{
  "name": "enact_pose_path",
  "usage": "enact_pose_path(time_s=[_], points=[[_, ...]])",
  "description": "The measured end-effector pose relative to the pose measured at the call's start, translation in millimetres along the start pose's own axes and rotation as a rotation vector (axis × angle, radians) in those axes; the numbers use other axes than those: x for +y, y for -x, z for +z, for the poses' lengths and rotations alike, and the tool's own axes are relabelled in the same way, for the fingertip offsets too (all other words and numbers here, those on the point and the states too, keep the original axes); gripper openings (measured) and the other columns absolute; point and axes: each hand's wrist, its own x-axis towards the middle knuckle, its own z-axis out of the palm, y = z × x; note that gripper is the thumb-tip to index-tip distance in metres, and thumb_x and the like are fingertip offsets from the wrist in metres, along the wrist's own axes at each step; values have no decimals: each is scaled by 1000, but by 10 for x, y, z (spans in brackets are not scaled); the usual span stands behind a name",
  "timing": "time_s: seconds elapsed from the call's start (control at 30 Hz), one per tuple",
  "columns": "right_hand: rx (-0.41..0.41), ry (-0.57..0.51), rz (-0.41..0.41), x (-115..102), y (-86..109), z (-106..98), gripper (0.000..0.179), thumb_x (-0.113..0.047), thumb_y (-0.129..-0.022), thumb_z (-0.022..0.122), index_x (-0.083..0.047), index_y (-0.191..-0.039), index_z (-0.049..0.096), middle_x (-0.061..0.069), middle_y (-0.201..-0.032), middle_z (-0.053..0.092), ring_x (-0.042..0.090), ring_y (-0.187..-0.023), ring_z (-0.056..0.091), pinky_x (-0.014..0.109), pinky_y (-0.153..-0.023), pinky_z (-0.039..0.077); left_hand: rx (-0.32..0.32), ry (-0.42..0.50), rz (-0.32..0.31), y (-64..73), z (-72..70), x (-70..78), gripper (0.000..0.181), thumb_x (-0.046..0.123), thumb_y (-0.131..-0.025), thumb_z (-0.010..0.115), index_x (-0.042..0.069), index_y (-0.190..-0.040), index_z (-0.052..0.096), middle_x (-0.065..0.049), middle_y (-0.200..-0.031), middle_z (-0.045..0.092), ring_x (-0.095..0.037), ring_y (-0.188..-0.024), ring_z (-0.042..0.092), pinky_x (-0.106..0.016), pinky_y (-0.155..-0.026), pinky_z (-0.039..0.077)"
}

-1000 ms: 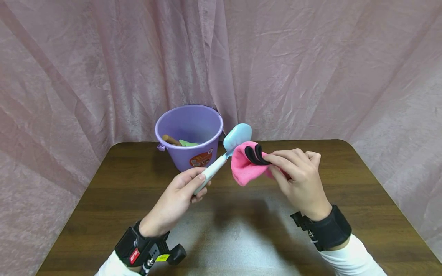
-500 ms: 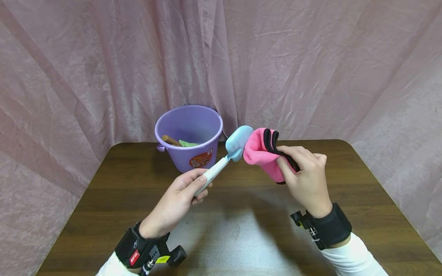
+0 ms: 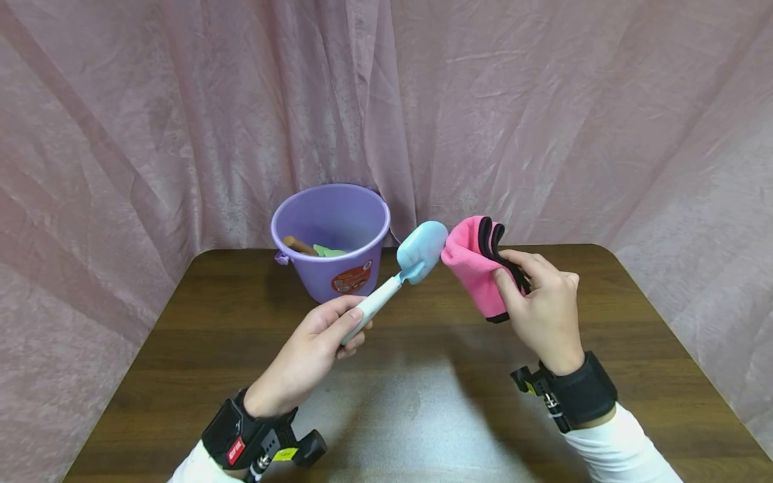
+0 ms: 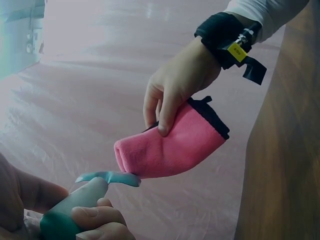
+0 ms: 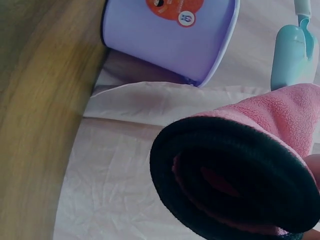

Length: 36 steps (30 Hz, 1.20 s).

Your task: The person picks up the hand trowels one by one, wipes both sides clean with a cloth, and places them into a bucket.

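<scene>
My left hand [image 3: 314,349] grips the white handle of a toy shovel [image 3: 423,248], its light-blue blade pointing up and to the right above the table. In my right hand [image 3: 540,305] I pinch a folded pink cloth [image 3: 474,265] with black edging. The cloth's left end is at the blade's right edge; in the left wrist view the cloth [image 4: 170,150] seems to touch the blade [image 4: 122,178]. From the right wrist, the cloth [image 5: 280,112] shows its rolled black border and covers the blade's tip.
A purple bucket [image 3: 329,272] stands at the back of the wooden table [image 3: 229,362], left of the shovel blade. Inside it lie a brown stick-like piece [image 3: 300,245] and a green piece [image 3: 329,251]. A pink curtain [image 3: 483,121] hangs behind the table.
My right hand and the cloth have moved right along the blade, from the blade's base out to its edge. The left hand has barely moved, and more of the blade shows.
</scene>
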Motion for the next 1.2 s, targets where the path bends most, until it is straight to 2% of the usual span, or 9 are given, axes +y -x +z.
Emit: enact_pose_path(time_s=[0.27,0.5,0.9,1.2], points=[[-2,-7,-8,-20,-7,-6,23,-14,-86,74,-10,-108,76,2,-98,73,16,-78,64,42,-70,24,14,1,-12,-1,-4,7,27,23,-108,42,1,-115,57,-12,-81,42,-14,-66,37,-23,-61,31],[-9,-41,-59,-80,0,-14,24,-12,-83,77,-13,-108,76,-1,-98,73,16,-83,66,41,-71,25,22,5,-23,-9,-11,12,28,25,-108,43,1,-115,56,-12,-82,42,-14,-67,37,-22,-61,32],[-94,-126,-287,-149,1,3,27,-9,-81,76,-15,-108,76,-7,-99,71,11,-90,63,43,-74,25,41,1,-21,-1,-32,14,29,24,-109,41,-1,-115,56,-12,-82,41,-14,-66,37,-22,-61,31],[-141,-132,-438,-194,6,36,29,-9,-78,79,-18,-106,77,-4,-99,71,14,-84,60,46,-73,25,55,3,-23,2,-32,24,29,22,-109,41,-1,-117,55,-12,-83,41,-14,-66,38,-22,-61,32]])
